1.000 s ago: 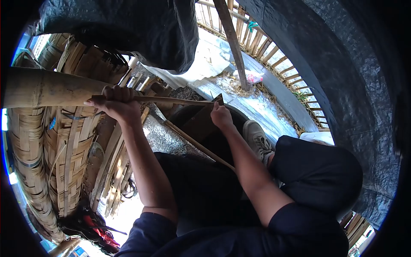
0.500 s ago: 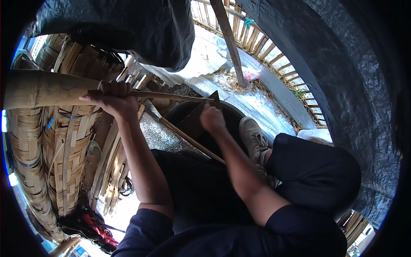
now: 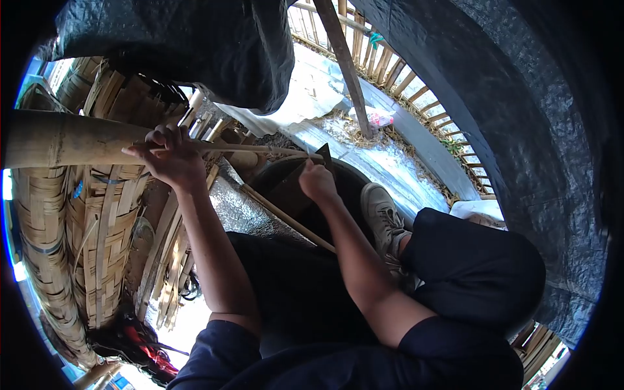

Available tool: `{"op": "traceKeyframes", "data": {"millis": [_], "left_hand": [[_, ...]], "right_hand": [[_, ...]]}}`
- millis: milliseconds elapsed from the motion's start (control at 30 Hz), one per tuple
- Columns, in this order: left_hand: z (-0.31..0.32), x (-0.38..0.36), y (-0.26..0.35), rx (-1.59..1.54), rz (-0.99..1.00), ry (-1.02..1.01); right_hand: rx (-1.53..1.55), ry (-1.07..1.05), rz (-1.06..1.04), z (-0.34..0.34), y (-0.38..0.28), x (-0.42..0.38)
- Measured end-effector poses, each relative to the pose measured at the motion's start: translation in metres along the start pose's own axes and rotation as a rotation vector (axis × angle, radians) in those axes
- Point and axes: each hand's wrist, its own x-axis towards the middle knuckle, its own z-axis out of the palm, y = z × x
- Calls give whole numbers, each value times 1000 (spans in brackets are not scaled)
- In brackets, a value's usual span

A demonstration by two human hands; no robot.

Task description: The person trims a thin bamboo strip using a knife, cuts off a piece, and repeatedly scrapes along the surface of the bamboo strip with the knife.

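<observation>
A thin bamboo strip (image 3: 240,149) runs from my left hand toward a dark, pointed, blade-like piece (image 3: 326,155), bending slightly near its far end. Curled around the strip's near end is my left hand (image 3: 174,159), thumb pointing left, beside a thick bamboo pole (image 3: 84,140). My right hand (image 3: 318,182) is closed, just below the strip's far end and close to the dark point. A thin pale sliver stands up by its thumb side. What its fingers grip is hidden. Below is a round dark tub (image 3: 354,185) with a flat brown piece (image 3: 289,195) across it.
Another bamboo stick (image 3: 286,214) slants down toward my lap. Woven bamboo panels (image 3: 107,240) stand at left. My shoe (image 3: 383,214) is beside the tub. Black sheeting (image 3: 175,52) hangs above, with more sheeting (image 3: 520,110) at right. A wooden post (image 3: 348,71) stands ahead.
My right hand has shifted slightly left and down, and the pale sliver by its thumb now shows. The strip bends more near its far end. My left hand's fingers have loosened slightly.
</observation>
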Motion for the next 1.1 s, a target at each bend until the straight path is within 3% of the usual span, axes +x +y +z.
{"op": "traceKeyframes", "data": {"millis": [100,200,233,333,400,433,500,633,700,767,800,900,1000,1100], "left_hand": [[4,0,-3,-103,10,127],[-12,1,2,-132,-103,-40],[-14,1,2,-127,-117,-99],[-24,0,3,-119,-123,-167],[-30,2,5,-117,-118,-185],[-33,2,5,-167,-139,-241],[-30,0,4,-226,-159,-290],[-8,-8,5,-135,-108,-158],[-8,-7,5,-95,-99,-144],[-7,-6,2,65,-32,70],[-6,-5,1,64,-28,66],[2,-3,-4,127,-19,102],[17,-7,-6,218,36,252],[12,-10,-4,257,58,261]], "right_hand": [[-21,-21,-381,-8,-60,-28],[126,-24,-339,-9,-100,-62],[131,97,-346,-1,-97,-59],[24,113,-308,31,-33,-5],[42,125,-74,23,-1,20],[42,129,-75,23,-3,20],[-95,183,-385,16,-13,11],[41,27,-334,1,-81,-25],[27,-8,-242,-3,-74,-20],[-3,10,-154,-1,-27,5],[-37,28,-64,5,-10,19],[-122,158,-219,27,-2,31],[-66,21,-281,17,-73,-16],[131,181,-327,25,-87,-33]]}}
